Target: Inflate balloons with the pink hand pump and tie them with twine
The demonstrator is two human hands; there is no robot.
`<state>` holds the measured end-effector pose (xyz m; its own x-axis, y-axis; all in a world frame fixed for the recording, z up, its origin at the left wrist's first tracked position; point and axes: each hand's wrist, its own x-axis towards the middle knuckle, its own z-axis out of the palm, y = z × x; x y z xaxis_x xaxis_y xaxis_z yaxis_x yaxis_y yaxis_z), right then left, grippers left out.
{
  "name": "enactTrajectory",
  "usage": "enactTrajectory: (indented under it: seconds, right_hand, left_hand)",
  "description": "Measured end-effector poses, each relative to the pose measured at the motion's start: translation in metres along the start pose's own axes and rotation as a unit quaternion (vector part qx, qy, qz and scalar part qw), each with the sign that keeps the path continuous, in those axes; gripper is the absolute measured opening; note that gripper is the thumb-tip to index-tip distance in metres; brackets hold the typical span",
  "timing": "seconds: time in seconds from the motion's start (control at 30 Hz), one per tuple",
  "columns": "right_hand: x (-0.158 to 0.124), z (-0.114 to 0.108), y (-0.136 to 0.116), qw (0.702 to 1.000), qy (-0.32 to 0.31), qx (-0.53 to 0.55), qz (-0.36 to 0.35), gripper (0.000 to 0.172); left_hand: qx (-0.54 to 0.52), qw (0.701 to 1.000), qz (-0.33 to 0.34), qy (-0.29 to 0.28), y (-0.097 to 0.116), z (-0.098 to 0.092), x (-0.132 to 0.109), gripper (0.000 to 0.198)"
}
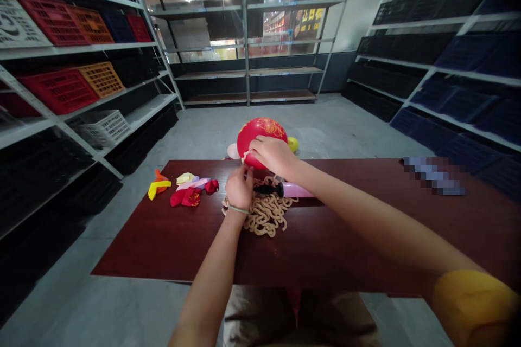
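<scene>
A red inflated balloon (262, 129) with a gold pattern stands above the far side of the table. My right hand (272, 153) is closed around its lower part near the neck. Just below, my left hand (239, 187) pinches at the balloon's neck end, though its fingertips partly hide what they hold. Beneath both hands lies a heap of beige, curly rope-like pieces (266, 217). A pink balloon pump (297, 190) with a black end rests across that heap, partly covered by my right forearm.
Uninflated balloons in red, pink and cream (191, 188) lie on the dark red table (171, 244), beside yellow and orange ones (158, 184). A blurred flat packet (433, 175) sits at the right. Behind the table, a yellow-green balloon (293, 145) shows. Shelves with crates (57, 89) line the sides.
</scene>
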<state>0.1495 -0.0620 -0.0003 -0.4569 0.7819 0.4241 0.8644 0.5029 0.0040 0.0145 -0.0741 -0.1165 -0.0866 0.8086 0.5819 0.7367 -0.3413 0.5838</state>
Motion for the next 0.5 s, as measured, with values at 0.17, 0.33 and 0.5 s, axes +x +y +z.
enactTrajectory:
  seconds: [0.17,0.33,0.5]
  right_hand:
    - [-0.013,0.011,0.001,0.999,0.020,0.027,-0.005,0.019]
    - [-0.016,0.016,0.003,0.999,0.027,0.007,-0.015,0.017]
    - [-0.018,0.022,0.009,0.998,0.047,0.031,-0.021,0.017]
  left_hand:
    - [0.022,0.995,0.052,0.083,-0.006,0.002,0.001,0.014]
    - [-0.022,0.994,0.072,0.084,-0.005,0.003,0.000,0.012]
    - [-0.112,0.992,0.028,0.046,0.000,0.002,0.003,0.017]
